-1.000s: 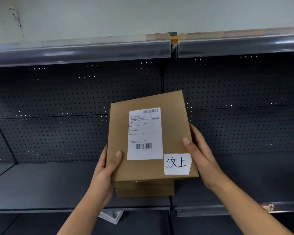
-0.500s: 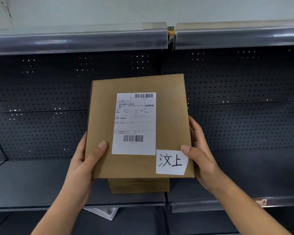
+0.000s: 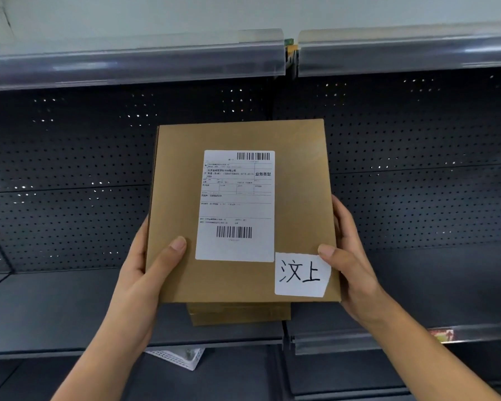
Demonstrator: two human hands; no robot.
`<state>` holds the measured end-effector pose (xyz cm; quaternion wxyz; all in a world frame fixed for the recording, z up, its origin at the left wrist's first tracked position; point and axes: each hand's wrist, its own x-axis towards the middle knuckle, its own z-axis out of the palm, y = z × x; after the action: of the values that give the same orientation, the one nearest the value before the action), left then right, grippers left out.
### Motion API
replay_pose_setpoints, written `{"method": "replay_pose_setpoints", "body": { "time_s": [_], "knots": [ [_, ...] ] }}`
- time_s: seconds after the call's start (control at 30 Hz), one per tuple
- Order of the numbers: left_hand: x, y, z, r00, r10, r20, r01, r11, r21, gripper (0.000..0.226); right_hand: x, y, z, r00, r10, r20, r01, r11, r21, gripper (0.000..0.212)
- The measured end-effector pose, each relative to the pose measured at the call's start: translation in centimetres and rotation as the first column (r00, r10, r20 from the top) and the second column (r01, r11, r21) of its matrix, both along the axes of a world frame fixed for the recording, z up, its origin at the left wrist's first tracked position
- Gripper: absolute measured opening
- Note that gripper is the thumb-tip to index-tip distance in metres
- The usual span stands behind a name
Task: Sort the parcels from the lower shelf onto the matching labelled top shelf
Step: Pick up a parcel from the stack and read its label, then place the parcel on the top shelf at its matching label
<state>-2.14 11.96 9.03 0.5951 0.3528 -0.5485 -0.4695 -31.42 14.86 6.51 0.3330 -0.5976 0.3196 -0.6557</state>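
Note:
A flat brown cardboard parcel [image 3: 298, 198] is held up in front of the dark shelf unit, its face towards me. It carries a white shipping label with barcodes and a white handwritten tag [image 3: 301, 274] reading 汶上 at its lower right corner. My left hand [image 3: 148, 273] grips its lower left edge, thumb on the face. My right hand [image 3: 350, 256] grips its lower right edge, thumb on the tag. Under it, another brown parcel [image 3: 240, 314] lies on the lower shelf [image 3: 55, 308]. The top shelf's front rail [image 3: 133, 62] runs overhead.
A perforated dark back panel [image 3: 70, 175] spans the bay. A second top rail [image 3: 405, 53] continues to the right, past a narrow gap. A white mesh basket [image 3: 180, 357] shows on the level beneath the lower shelf. A small coloured tag [image 3: 443, 334] sits on the lower right rail.
Both hands have lifted the parcel higher and closer to me, off the parcel beneath it. My view shifted slightly.

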Motion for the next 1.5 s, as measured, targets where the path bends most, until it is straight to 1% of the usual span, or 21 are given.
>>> {"method": "replay_pose_setpoints", "body": {
  "time_s": [0.3, 0.43, 0.5, 0.6, 0.7, 0.77, 0.83, 0.93, 1.03, 1.07, 1.13, 1.2, 1.37, 1.5],
  "knots": [
    [-0.2, 0.2, 0.3, 0.999, -0.029, 0.044, 0.027, 0.999, 0.045, 0.061, -0.3, 0.3, -0.3, 1.0, -0.016, 0.022, 0.015, 0.997, 0.078, 0.082],
    [-0.6, 0.2, 0.4, 0.997, -0.046, 0.068, 0.041, 0.996, 0.073, 0.047, -0.3, 0.1, -0.4, 0.997, -0.022, 0.067, 0.011, 0.987, 0.158, 0.073],
    [-0.5, 0.1, 0.1, 0.993, -0.038, 0.109, 0.03, 0.996, 0.08, 0.05, 0.0, -0.1, -0.5, 0.993, -0.046, 0.108, 0.023, 0.979, 0.205, 0.071],
    [-0.2, 0.0, -0.2, 0.988, -0.006, 0.155, -0.01, 0.994, 0.107, 0.066, 0.5, -0.4, -0.3, 0.981, -0.062, 0.186, 0.01, 0.963, 0.27, 0.061],
    [0.0, -0.7, -0.3, 0.99, 0.015, 0.14, -0.041, 0.983, 0.181, 0.068, 1.0, -0.9, -0.3, 0.96, -0.069, 0.272, -0.03, 0.939, 0.342, 0.053],
    [0.0, -1.9, -0.3, 0.992, 0.035, 0.121, -0.064, 0.968, 0.245, 0.06, 1.2, -1.7, -0.7, 0.945, -0.11, 0.307, -0.023, 0.916, 0.4, 0.053],
    [-0.2, -2.8, -0.1, 0.994, 0.05, 0.098, -0.078, 0.949, 0.305, 0.048, 1.3, -2.8, -1.1, 0.934, -0.16, 0.319, -0.004, 0.889, 0.457, 0.055],
    [-0.5, -3.2, 0.2, 0.998, 0.053, 0.033, -0.061, 0.933, 0.354, 0.046, 1.5, -3.8, -0.4, 0.928, -0.208, 0.31, 0.017, 0.853, 0.521, 0.054],
    [-0.7, -3.1, 1.0, 0.998, 0.067, 0.004, -0.064, 0.92, 0.387, 0.051, 1.6, -3.9, 1.2, 0.946, -0.181, 0.269, 0.017, 0.857, 0.515, 0.033],
    [-0.7, -3.0, 1.3, 0.997, 0.073, 0.0, -0.067, 0.916, 0.395, 0.05, 1.6, -3.9, 1.7, 0.95, -0.173, 0.259, 0.014, 0.856, 0.517, 0.031],
    [-0.7, -2.6, 1.8, 0.996, 0.092, -0.001, -0.084, 0.913, 0.399, 0.046, 1.5, -3.9, 2.1, 0.954, -0.168, 0.248, 0.01, 0.847, 0.532, 0.033],
    [-0.8, -2.0, 2.2, 0.994, 0.106, 0.009, -0.101, 0.912, 0.397, 0.048, 1.7, -3.6, 2.5, 0.957, -0.147, 0.25, -0.012, 0.842, 0.54, 0.034],
    [-0.9, -0.8, 2.7, 0.991, 0.134, 0.023, -0.134, 0.928, 0.347, 0.043, 1.6, -2.9, 2.6, 0.961, -0.084, 0.262, -0.058, 0.868, 0.493, 0.03],
    [-1.1, -0.2, 2.3, 0.992, 0.112, 0.05, -0.122, 0.936, 0.331, 0.05, 1.3, -1.5, 2.3, 0.961, -0.097, 0.259, -0.043, 0.873, 0.486, 0.028]
  ]
}}
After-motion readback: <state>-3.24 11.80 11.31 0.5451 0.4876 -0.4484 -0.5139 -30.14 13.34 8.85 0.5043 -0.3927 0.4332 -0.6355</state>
